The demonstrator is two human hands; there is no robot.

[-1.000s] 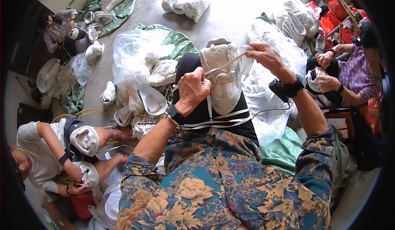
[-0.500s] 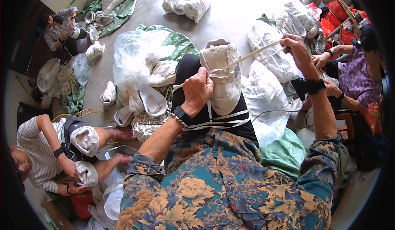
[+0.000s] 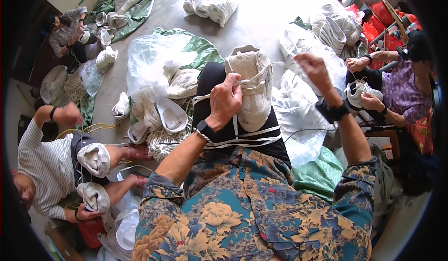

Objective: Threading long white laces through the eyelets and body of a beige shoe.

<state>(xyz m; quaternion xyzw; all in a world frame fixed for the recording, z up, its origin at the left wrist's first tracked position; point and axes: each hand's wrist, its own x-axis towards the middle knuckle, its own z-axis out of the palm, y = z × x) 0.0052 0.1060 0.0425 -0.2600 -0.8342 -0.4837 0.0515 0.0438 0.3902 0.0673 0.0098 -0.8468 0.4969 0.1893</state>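
A cream sneaker [image 3: 254,109] rests on my dark-trousered knee, its toe toward me. White shoelace [image 3: 255,81] crosses its tongue, and a loop stands out at the right of the opening. My left hand [image 3: 226,100] is closed at the left eyelet edge, pinching the lace there; its fingertips partly hide the grip. Lace also shows left of this hand and hangs below it. My right hand [image 3: 313,70] is raised to the right of the sneaker, apart from it. Motion blurs its fingers, so whether it holds lace cannot be told. White bands [image 3: 247,139] run across my thigh.
Clear plastic bags [image 3: 156,58], loose shoe uppers [image 3: 171,114] and a lace bundle [image 3: 163,142] lie to the left. More bagged shoes [image 3: 305,51] and a green sack [image 3: 319,174] are at the right. Co-workers sit at left, far left and right, handling shoes.
My right hand has come lower and left; the lace it held taut now curls near the shoe. My left hand stays put. The left co-worker's hand has risen, drawing a lace.
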